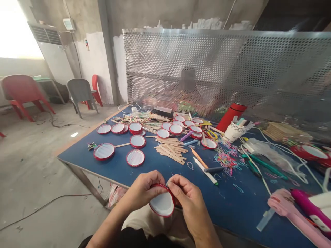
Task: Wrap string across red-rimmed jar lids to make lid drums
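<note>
Red-rimmed white disc [162, 203] in the air, just off the near edge of the blue bench [77, 155]: what's holding it?

Both hands. The left hand [144, 189] is curled around the rim on the left side, and the right hand [190, 203] pinches the upper right edge between thumb and fingers. Neither is relaxed.

So where's the risk?

The pinch, I'd say. If that grip slackens, the disc could slip past the bench edge onto the concrete floor [38, 165]. Squeezing too hard might bend the thin rim or lift the red edging.

Anything near the hands to snag?

Not touching them, but the loose coloured rubber bands [226, 156] lie scattered to the right, and a stray sleeve could drag them. The wooden craft sticks [170, 151] are heaped loosely too, so a knock could spill them among the matching discs [103, 151] at left.

Any brand or label?

None that I can read. The red flask [231, 115] and the pink tool [289, 213] at right show no legible writing, and the wall-mounted box [68, 23] at far left is too small to tell
</note>
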Motion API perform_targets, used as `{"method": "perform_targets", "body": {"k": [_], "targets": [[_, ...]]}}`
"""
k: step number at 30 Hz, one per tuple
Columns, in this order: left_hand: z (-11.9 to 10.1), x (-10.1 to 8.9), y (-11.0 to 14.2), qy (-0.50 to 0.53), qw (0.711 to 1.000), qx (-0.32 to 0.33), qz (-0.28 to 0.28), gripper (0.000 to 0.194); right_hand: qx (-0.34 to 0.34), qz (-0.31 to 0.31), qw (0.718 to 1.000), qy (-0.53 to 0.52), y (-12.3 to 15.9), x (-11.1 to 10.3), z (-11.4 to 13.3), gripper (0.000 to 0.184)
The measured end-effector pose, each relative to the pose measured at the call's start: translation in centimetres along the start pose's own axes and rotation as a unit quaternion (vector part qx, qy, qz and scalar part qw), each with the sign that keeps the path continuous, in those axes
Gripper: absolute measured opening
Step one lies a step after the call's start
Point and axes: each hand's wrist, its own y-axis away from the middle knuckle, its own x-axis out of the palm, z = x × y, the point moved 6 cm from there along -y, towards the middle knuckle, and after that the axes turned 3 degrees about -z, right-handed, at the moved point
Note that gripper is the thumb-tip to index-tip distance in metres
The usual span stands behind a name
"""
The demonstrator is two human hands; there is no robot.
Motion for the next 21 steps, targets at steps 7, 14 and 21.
{"method": "perform_targets", "body": {"k": [7, 14, 21], "targets": [[0.8, 0.3, 0.7, 0.105, 0.993, -0.012, 0.052, 0.032, 0.142, 0.021, 0.973, -0.179, 0.0, 0.9, -2.3, 0.031], [-0.3, 0.4, 1.1, 0.042, 0.997, 0.01, 0.066, 0.029, 0.027, -0.034, 0.998, 0.034, -0.1, -0.5, -0.5, 0.04], [0.6, 0.7, 0.3, 0.147, 0.987, -0.027, 0.063, 0.046, -0.131, -0.021, 0.967, 0.22, -1.6, 0.4, 0.7, 0.041]]}}
